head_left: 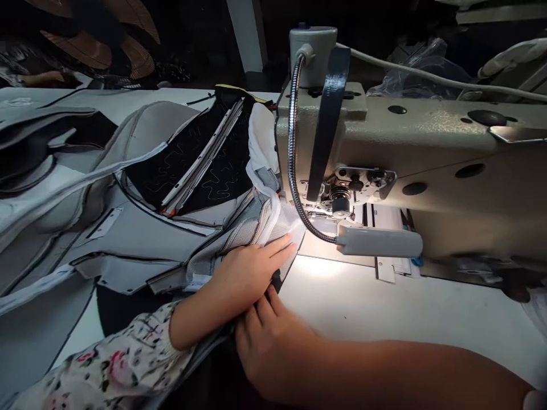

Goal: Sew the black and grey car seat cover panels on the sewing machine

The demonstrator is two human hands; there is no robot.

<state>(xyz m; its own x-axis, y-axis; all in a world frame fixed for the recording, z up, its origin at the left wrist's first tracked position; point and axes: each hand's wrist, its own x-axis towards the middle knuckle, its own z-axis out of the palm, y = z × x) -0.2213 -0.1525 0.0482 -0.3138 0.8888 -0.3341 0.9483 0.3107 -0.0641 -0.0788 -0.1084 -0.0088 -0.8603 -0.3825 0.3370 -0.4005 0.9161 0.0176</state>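
Note:
A large grey and black padded fabric piece [141,188] with white trim lies spread across the table to the left of an industrial sewing machine [410,165]. My left hand [250,267] lies flat on the grey mesh fabric edge, fingers stretched toward the needle area [337,208]. Just below it, my right hand [269,336] has its fingers pressed together, pinching the dark fabric edge. Both hands touch each other near the lit patch of table.
A gooseneck lamp [378,242] hangs low in front of the machine and lights the white table [367,307]. A dark strap [327,122] hangs over the machine head. Plastic bags and a white cable lie behind the machine at the right.

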